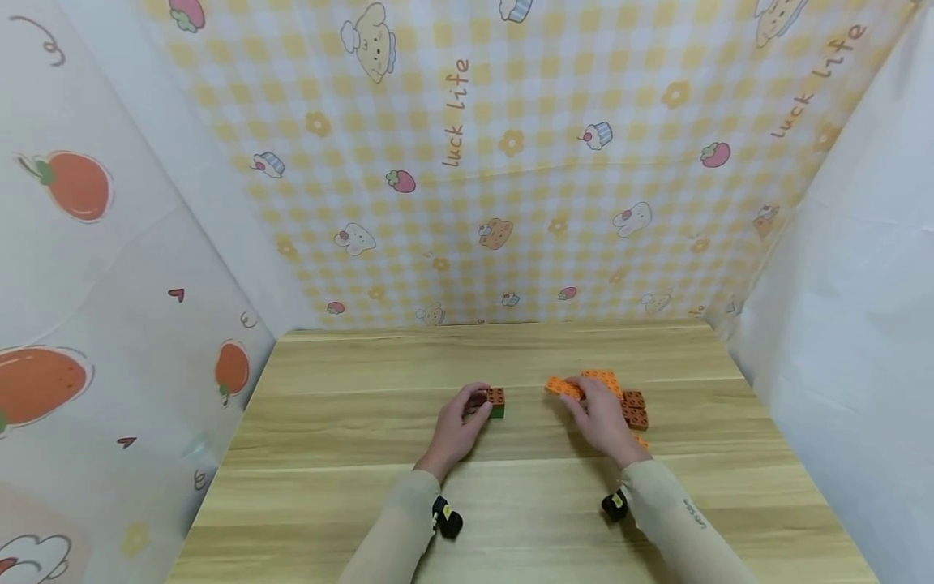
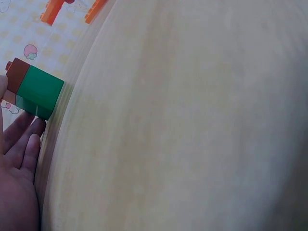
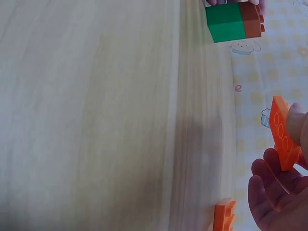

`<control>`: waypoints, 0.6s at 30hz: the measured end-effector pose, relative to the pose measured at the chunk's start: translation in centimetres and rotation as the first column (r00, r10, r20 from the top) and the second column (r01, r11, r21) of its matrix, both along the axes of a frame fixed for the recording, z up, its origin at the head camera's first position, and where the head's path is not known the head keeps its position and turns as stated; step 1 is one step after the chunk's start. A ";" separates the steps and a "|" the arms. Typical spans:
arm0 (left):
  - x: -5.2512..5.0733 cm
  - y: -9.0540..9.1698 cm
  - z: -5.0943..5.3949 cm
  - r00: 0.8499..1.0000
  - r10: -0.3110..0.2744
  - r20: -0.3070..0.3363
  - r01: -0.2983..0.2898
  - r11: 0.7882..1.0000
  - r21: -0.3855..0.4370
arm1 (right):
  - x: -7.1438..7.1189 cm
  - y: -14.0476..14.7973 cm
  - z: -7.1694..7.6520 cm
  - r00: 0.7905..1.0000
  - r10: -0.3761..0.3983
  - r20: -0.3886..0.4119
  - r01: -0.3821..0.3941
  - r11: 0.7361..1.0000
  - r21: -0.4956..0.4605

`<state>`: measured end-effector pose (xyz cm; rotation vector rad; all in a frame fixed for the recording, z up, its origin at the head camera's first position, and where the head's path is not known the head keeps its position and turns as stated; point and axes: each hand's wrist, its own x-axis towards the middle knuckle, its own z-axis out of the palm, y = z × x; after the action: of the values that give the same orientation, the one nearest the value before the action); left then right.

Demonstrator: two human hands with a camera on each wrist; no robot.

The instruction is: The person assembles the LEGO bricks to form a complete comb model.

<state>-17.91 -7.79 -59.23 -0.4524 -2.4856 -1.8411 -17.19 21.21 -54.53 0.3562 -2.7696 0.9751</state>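
Note:
My left hand (image 1: 457, 423) holds a small upright stack by its left side, thumb in front and fingers behind. The stack has a studded brown brick (image 1: 495, 395) on top of a green block (image 2: 42, 91), and it stands on the table. To its right, my right hand (image 1: 602, 420) pinches an orange building brick (image 1: 562, 387) between thumb and fingers. That brick is held tilted above the table, apart from the stack, and its underside rings show in the right wrist view. The right hand partly covers the loose bricks behind it.
Beside the right hand lie another orange brick (image 1: 602, 379), several brown bricks (image 1: 636, 418) and an orange brick (image 1: 642, 442) partly behind the wrist. The wooden table (image 1: 328, 430) meets a checked cloth (image 1: 467, 203) at the back, with white sheets on both sides.

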 end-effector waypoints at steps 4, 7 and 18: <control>0.0 0.0 0.1 1.000 -0.001 0.002 0.001 1.000 0.004 | -0.2 -0.4 0.2 1.000 0.022 -0.018 -0.022 1.000 -0.019; 0.0 -0.1 0.2 1.000 -0.001 -0.002 0.001 1.000 -0.018 | -0.4 -0.8 0.3 0.999 0.043 -0.009 -0.043 0.999 -0.031; 0.1 0.1 0.1 1.000 0.011 0.016 -0.011 1.000 0.026 | -0.5 -2.5 1.5 0.995 0.102 -0.008 -0.102 0.994 -0.039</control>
<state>-17.83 -7.67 -59.09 -0.4237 -2.4659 -1.8779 -17.72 18.67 -53.01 0.4985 -2.7460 1.0486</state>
